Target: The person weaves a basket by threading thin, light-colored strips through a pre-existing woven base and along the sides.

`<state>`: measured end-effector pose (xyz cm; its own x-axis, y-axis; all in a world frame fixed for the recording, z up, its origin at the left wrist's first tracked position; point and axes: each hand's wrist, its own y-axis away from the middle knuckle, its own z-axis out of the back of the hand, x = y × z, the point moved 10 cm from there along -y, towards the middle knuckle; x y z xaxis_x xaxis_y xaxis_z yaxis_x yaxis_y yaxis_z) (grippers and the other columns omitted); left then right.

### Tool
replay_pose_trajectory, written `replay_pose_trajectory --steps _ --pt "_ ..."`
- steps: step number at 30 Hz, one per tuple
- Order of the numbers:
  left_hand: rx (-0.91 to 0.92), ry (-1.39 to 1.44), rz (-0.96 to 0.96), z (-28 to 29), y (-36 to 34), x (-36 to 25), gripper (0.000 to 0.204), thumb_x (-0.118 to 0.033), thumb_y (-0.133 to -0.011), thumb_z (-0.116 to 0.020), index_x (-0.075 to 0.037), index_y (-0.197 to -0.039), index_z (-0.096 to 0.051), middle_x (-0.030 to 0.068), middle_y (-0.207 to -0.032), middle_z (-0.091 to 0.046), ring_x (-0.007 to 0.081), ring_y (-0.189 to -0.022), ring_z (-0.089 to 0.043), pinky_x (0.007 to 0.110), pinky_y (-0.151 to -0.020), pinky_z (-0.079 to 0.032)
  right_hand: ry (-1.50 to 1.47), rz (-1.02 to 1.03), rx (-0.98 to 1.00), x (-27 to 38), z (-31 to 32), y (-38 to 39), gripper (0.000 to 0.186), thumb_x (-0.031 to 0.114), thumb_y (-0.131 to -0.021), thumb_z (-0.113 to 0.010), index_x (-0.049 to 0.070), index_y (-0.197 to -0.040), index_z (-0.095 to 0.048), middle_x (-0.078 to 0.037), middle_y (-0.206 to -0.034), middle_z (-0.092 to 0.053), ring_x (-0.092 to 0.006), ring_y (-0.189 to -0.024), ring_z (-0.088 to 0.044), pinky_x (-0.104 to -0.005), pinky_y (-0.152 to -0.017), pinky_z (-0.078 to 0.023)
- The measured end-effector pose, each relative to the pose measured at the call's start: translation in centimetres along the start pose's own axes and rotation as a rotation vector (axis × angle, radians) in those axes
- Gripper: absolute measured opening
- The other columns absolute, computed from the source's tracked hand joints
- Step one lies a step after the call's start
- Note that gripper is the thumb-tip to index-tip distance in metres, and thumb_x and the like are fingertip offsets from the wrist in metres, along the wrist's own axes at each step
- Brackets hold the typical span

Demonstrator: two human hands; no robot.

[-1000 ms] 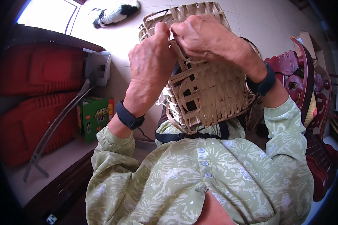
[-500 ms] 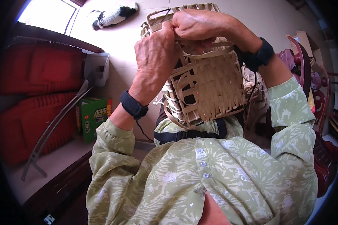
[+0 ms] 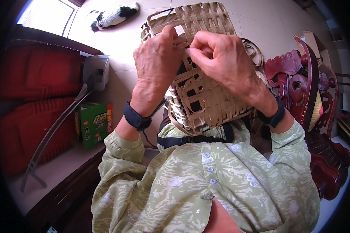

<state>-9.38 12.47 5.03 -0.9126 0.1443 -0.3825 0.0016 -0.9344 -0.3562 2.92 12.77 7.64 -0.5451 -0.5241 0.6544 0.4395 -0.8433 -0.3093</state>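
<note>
A pale basket (image 3: 221, 106) woven from flat strips leans in front of my lap, with a dark frame showing through gaps on its left side. My left hand (image 3: 156, 58) is closed at the basket's upper left, its fingers bent around a flat strip. Close beside it, my right hand (image 3: 226, 64) pinches the same area of strip (image 3: 181, 43) between thumb and bent forefinger. The fingertips nearly meet, and the exact grip is partly hidden. Loosely looped strips cross the open gaps below the hands.
Coiled loose strips (image 3: 252, 51) lie behind the basket on the right. A carved dark red chair (image 3: 311, 81) stands at the right. Red cushioned seats (image 3: 39, 77), a green box (image 3: 93, 124) and a metal bar (image 3: 58, 132) are at the left. A black-and-white animal (image 3: 112, 18) lies on the floor.
My right hand has come down and toward me from above the basket, no longer crossing over the left. The wide strip loop it held is drawn in, and the basket's far side is uncovered.
</note>
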Motion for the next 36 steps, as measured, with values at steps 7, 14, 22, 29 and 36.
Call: replay_pose_trajectory --steps 7,14,22,29,36 --pt "0.049 0.170 -0.077 0.1 0.0 0.5 0.016 -0.021 -0.088 -0.067 -0.006 -0.094 -0.064 0.0148 -0.075 -0.070 0.0342 -0.071 -0.070 0.044 -0.065 -0.054 0.054 -0.230 0.112 -2.6 -0.3 -0.9 0.027 0.028 -0.081 -0.067 0.001 -0.073 -0.068 -0.018 -0.067 -0.067 -0.0325 -0.064 -0.070 -0.0418 -0.066 -0.057" --pt "-0.009 -0.046 -0.018 -0.2 -0.1 0.2 0.012 -0.016 -0.085 -0.066 -0.006 -0.089 -0.060 0.0140 -0.071 -0.070 0.0314 -0.066 -0.071 0.044 -0.059 -0.054 0.050 -0.062 0.118 -3.2 -1.5 -2.7 0.025 0.023 -0.091 -0.064 0.003 -0.076 -0.067 -0.010 -0.066 -0.066 -0.0177 -0.056 -0.066 -0.0350 -0.054 -0.053" --pt "-0.119 -0.132 -0.032 -0.7 -0.3 -0.1 0.008 -0.008 -0.087 -0.058 -0.005 -0.090 -0.051 0.0132 -0.059 -0.065 0.0298 -0.056 -0.070 0.041 -0.051 -0.053 0.426 0.789 0.074 2.7 -1.1 -4.5 0.023 0.016 -0.094 -0.055 0.000 -0.102 -0.069 -0.010 -0.073 -0.068 -0.0291 -0.064 -0.067 -0.0361 -0.060 -0.057" --pt "-0.140 -0.093 0.020 -0.4 0.0 0.2 0.016 -0.014 -0.090 -0.062 -0.007 -0.095 -0.049 0.0136 -0.061 -0.064 0.0320 -0.058 -0.069 0.042 -0.052 -0.052 0.219 0.213 0.495 -1.1 -4.6 -6.1 0.027 0.022 -0.097 -0.055 -0.001 -0.094 -0.068 -0.023 -0.085 -0.069 -0.0354 -0.076 -0.068 -0.0433 -0.075 -0.053" --pt "-0.016 -0.055 0.137 -0.8 -0.1 0.4 0.026 -0.019 -0.088 -0.070 -0.008 -0.102 -0.051 0.0177 -0.076 -0.069 0.0377 -0.068 -0.069 0.046 -0.061 -0.053 0.058 -0.240 0.867 -4.7 -7.8 -6.6 0.036 0.023 -0.099 -0.058 -0.002 -0.075 -0.068 -0.006 -0.055 -0.060 -0.0122 -0.039 -0.051 -0.0278 -0.033 -0.036"
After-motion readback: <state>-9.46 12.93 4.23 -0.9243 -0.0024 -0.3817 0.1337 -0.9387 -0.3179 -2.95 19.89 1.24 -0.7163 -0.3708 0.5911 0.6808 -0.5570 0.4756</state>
